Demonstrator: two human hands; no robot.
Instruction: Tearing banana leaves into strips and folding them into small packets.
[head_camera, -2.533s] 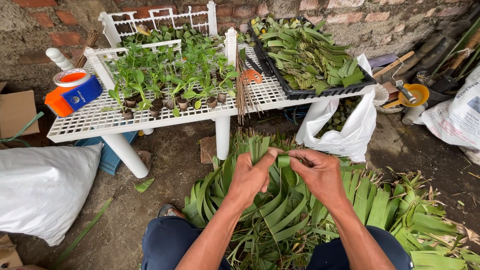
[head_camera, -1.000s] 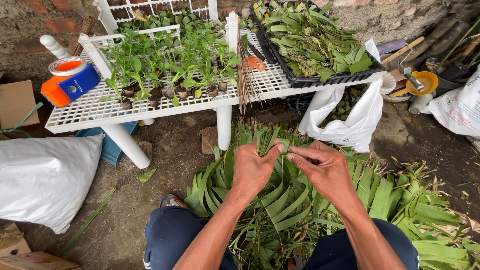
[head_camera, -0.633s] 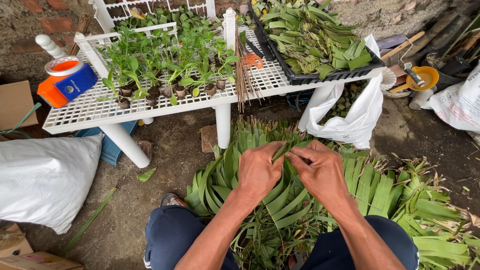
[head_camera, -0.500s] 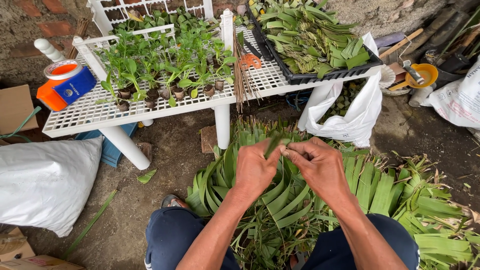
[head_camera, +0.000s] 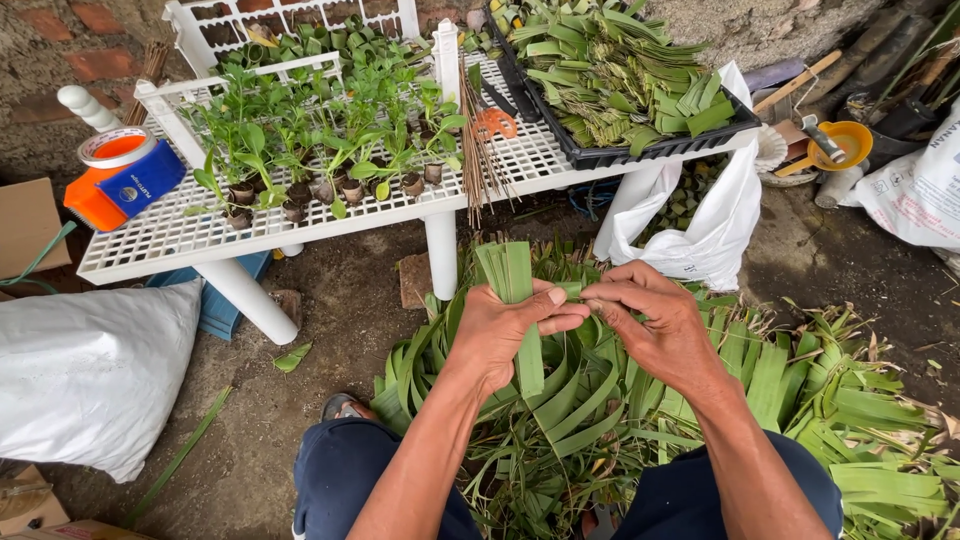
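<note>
At the centre of the frame, the left hand (head_camera: 505, 330) has its fingers clenched around a bundle of cut green leaf strips (head_camera: 512, 285), which stand up out of the fist and hang down below it. The right hand (head_camera: 655, 325) meets it from the right, fingers pinched on the folded part of a strip just beside the left thumb.

Beneath both hands, across the lower half of the frame, a heap of long green leaves (head_camera: 800, 400) lies on the dirt ground, too many to count.

In the upper part stands a white slatted surface (head_camera: 170, 235). On it there are rows of small seedlings in tiny pots (head_camera: 320, 150), too many to count exactly, one bundle of thin brown sticks (head_camera: 472, 150), one pair of orange-handled scissors (head_camera: 494, 123) and one black tray (head_camera: 650, 150) piled with folded leaf pieces. At the upper left sits one orange and blue tape dispenser (head_camera: 125, 180).

One white plastic bag (head_camera: 700, 230) hangs at the surface's right edge, just above the hands. A white sack (head_camera: 85, 370) lies at the lower left, and another (head_camera: 920, 190) at the right edge.
</note>
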